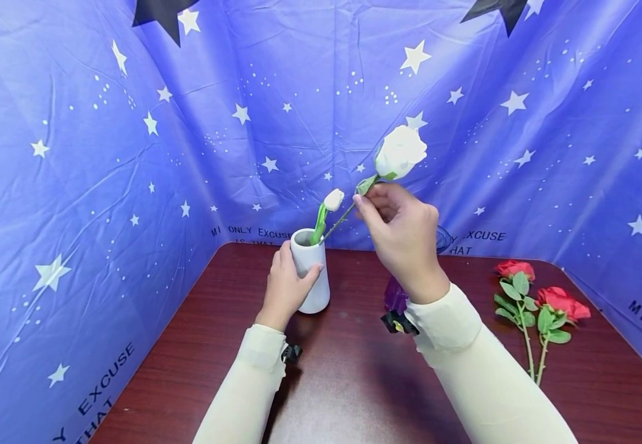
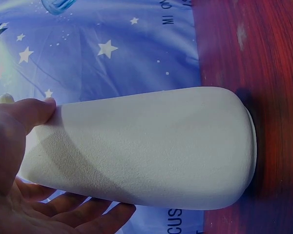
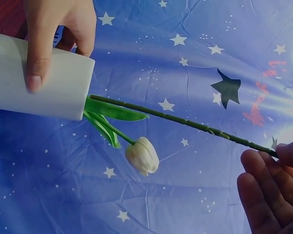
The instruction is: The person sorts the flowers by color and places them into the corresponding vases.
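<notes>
A white vase [image 1: 314,280] stands upright on the table, and my left hand [image 1: 287,280] grips it around its upper part. In the left wrist view the thumb and fingers lie on opposite sides of the vase [image 2: 151,151]. A white tulip [image 1: 334,200] with green leaves leans out of the vase's mouth. My right hand [image 1: 404,231] pinches a white rose [image 1: 401,152] by its stem, just below the bloom. The rose stem [image 3: 185,122] slants down to the vase's rim; whether its tip is inside, I cannot tell.
Two red roses, one at the back [image 1: 515,269] and one nearer [image 1: 562,304], lie at the right of the brown table [image 1: 343,382]. A purple object [image 1: 395,296] is partly hidden behind my right wrist. Blue star-printed cloth [image 1: 276,74] encloses the table's back and sides.
</notes>
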